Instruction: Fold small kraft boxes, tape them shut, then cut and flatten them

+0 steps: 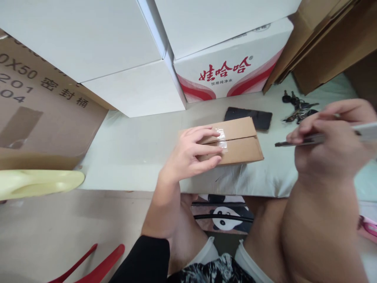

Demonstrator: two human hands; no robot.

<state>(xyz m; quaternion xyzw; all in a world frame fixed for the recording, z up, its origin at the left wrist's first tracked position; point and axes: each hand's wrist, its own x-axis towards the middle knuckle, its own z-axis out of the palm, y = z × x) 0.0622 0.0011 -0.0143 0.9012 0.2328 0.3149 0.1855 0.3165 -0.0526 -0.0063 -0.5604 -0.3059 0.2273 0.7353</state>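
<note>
A small brown cardboard box (244,145) lies on the pale green cloth, a strip of clear tape (221,137) across its top seam. My left hand (196,151) rests on the left part of the box, fingers spread over the top near the tape, not wrapped round it. To the right of the box, my right hand (332,137) is raised and closed round what looks like a utility knife (312,139). Its narrow dark tip points left toward the box, apart from it, and its pale handle runs out past the hand. Part of the handle is hidden by the fingers.
Behind the box lie a black phone (262,120) and a bunch of keys (299,108). White cartons (159,86) and a red-and-white carton (232,74) stand at the back. A large brown carton (44,106) is at left, folded cardboard (326,47) at right.
</note>
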